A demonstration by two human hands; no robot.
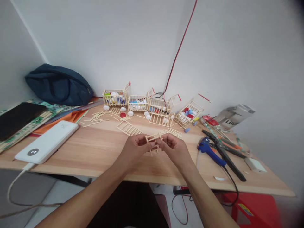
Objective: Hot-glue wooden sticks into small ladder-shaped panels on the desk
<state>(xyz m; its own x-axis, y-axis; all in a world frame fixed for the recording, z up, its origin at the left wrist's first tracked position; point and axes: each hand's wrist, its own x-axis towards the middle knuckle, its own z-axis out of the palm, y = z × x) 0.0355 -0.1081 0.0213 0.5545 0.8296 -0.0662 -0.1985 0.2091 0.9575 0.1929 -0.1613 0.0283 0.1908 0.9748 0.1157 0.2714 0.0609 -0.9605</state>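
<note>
Between my two hands, above the wooden table's front part, is a small frame of pale sticks point(154, 137). My left hand point(136, 147) pinches its left side with thumb and fingers. On the right side, my right hand point(174, 147) grips the same frame, the thumb pressed on a stick. Just behind my left hand lies a flat ladder-like stick panel point(129, 128). Loose sticks point(173, 131) lie behind my right hand. Farther back stand several small stick carts, among them one at the left point(115, 97) and a tilted one at the right point(189, 113), filled with coloured pieces.
A blue glue gun point(211, 153), black-handled tool point(225, 158) and white box point(255, 165) lie right on the table point(95, 158). At left are a white power bank point(47, 142) with a cable, a dark phone-like slab point(20, 118) and a blue bag point(59, 84).
</note>
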